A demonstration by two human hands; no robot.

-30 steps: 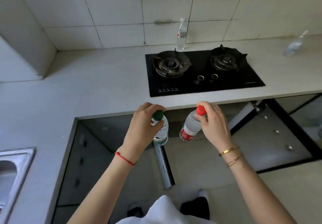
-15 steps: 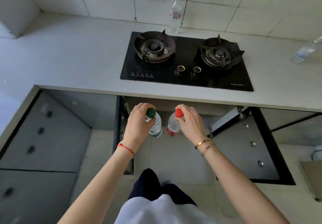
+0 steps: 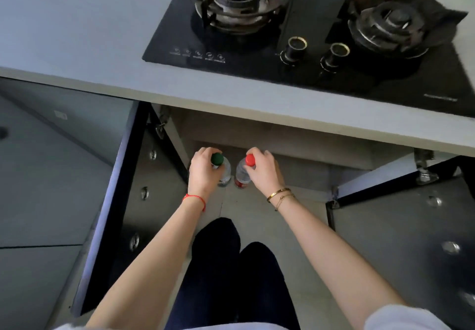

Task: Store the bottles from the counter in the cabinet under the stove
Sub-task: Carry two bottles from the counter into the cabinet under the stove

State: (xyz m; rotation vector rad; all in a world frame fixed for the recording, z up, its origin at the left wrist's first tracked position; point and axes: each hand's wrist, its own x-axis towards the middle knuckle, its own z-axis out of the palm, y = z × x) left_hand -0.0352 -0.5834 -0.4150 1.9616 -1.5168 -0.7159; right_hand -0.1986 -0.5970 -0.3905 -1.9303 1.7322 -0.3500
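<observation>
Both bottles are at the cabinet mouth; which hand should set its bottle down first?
Probably either. The left hand holds the green-capped bottle, the right hand the red-capped bottle, level together.

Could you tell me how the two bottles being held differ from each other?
The left hand holds a bottle with a green cap; the right hand holds one with a red cap. The green-capped bottle's label looks greenish, the red-capped one's red. Both are clear, upright, gripped near the cap, side by side below the stove.
</observation>
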